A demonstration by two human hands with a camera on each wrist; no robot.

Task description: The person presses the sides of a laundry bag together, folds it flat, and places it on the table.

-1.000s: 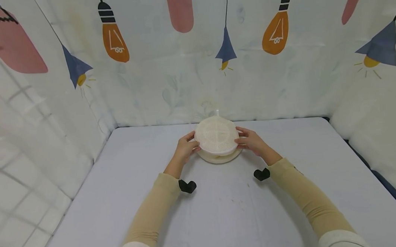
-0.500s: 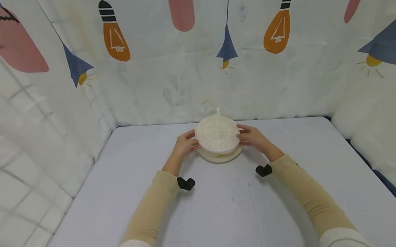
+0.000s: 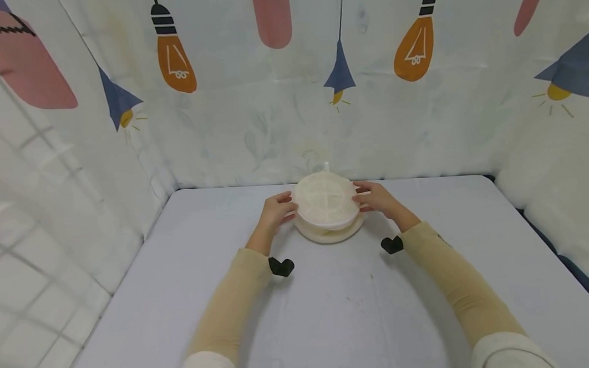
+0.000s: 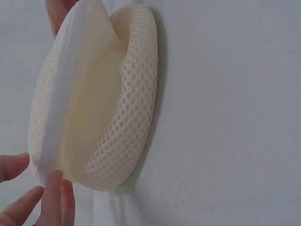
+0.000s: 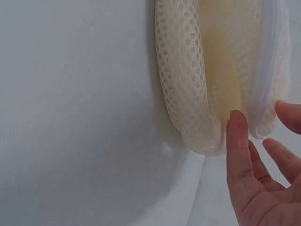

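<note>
Round cream mesh pouch between your left hand and right hand.
Its edges sit just at your fingertips; the fingers of each hand are extended and loosely parted, with neither hand gripping it.

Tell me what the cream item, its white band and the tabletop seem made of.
Cream item: probably synthetic mesh, slightly glossy, with honeycomb holes.
White band: likely fabric tape, matte, with fine lengthwise lines.
Tabletop: matte, faintly creased covering, cloth or vinyl, hard to tell.
</note>
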